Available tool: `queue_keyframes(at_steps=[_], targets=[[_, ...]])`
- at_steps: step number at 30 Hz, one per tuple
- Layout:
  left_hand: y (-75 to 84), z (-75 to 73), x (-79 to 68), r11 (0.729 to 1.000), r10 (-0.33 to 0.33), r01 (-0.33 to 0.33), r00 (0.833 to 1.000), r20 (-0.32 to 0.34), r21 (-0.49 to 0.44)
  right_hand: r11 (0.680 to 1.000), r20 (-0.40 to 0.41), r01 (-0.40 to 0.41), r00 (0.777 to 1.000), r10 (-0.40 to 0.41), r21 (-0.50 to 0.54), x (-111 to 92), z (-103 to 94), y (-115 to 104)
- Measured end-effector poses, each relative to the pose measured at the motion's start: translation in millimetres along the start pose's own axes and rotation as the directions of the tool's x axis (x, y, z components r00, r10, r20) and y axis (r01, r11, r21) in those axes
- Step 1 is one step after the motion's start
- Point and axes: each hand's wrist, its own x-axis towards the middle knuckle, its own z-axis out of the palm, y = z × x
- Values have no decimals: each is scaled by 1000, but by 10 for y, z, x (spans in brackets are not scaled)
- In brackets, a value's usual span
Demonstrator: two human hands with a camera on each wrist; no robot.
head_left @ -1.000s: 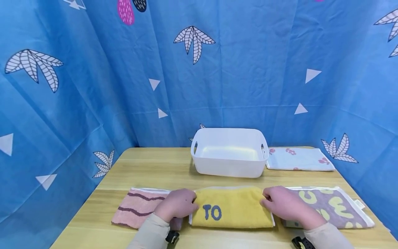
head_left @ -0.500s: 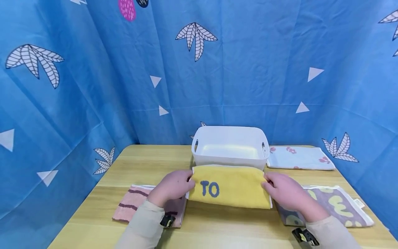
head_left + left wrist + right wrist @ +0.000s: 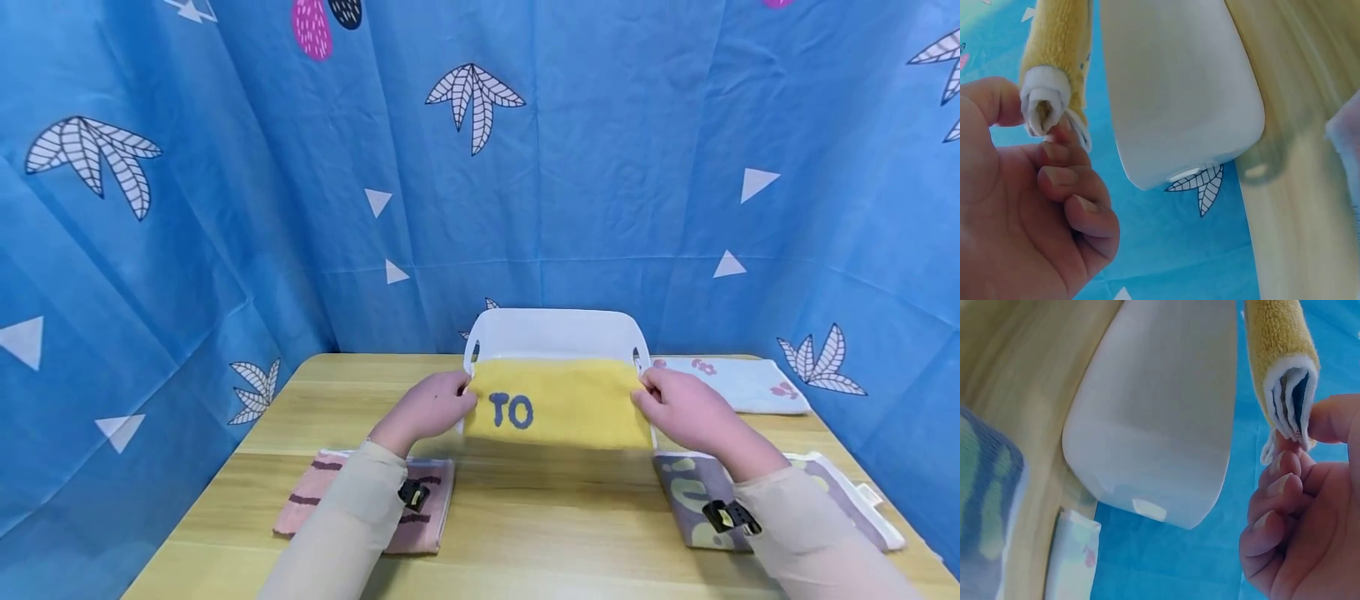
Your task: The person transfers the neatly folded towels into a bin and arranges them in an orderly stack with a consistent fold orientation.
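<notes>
A folded yellow towel (image 3: 570, 404) with blue letters "TO" hangs between my two hands in the head view. My left hand (image 3: 435, 406) pinches its left end; my right hand (image 3: 682, 408) pinches the right end. Behind it is the white plastic basket (image 3: 555, 332), its front wall hidden by the towel. Both wrist views show the towel raised off the table, level with or above the basket rim. The left wrist view has its rolled white-edged end (image 3: 1047, 94) between thumb and fingers. Layered folds (image 3: 1291, 394) show at the other end in the right wrist view.
A pink towel with dark wavy stripes (image 3: 420, 521) lies front left, partly under my left forearm. The purple-and-green towel (image 3: 690, 492) lies front right, below my right forearm. At the back right is a white flowered towel (image 3: 735, 385). Blue curtain (image 3: 600, 183) surrounds the table (image 3: 540, 533).
Both hands have lifted the yellow towel off the table and carried it forward, up to the basket's front. More of the pink and purple towels' inner ends now shows.
</notes>
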Motion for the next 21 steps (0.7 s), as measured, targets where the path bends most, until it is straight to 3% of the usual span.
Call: queue_keyframes(at_steps=[10, 15, 21], targets=[[48, -99, 316, 1000, -24, 23, 997, -76, -13, 998, 8, -58, 998, 57, 27, 345, -98, 105], [42, -128, 535, 996, -76, 70, 992, -97, -58, 997, 28, -77, 997, 77, 20, 549, -147, 143], [58, -162, 682, 991, -131, 125, 985, -110, -54, 994, 72, -102, 992, 99, 38, 731, -183, 155]])
